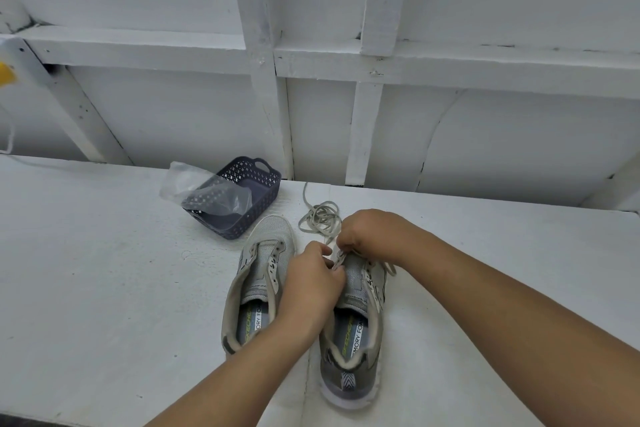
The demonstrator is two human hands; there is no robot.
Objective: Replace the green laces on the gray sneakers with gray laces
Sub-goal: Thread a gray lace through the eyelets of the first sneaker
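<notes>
— White boards behind, white table [104, 270] below; that's my whole backdrop. What are my hands on?

— Both sit over the front of the right sneaker [356, 329]. My left hand [311, 282] has its fingers curled in at the eyelets, pinching the gray lace [337, 258]. My right hand [367, 230] is curled on the same lace just beyond, toward the toe.

— And the rest of that lace?

— One loop hangs off the shoe's right side; the loose coils [320, 217] lie just past the toe, under my right hand.

— The other shoe?

— The left sneaker [256, 284] stands touching it on the left, eyelets bare.

— Anything farther out?

— Beyond the left sneaker's toe, a dark basket [263, 184] with a clear plastic bag [194, 185] draped over its rim.
</notes>
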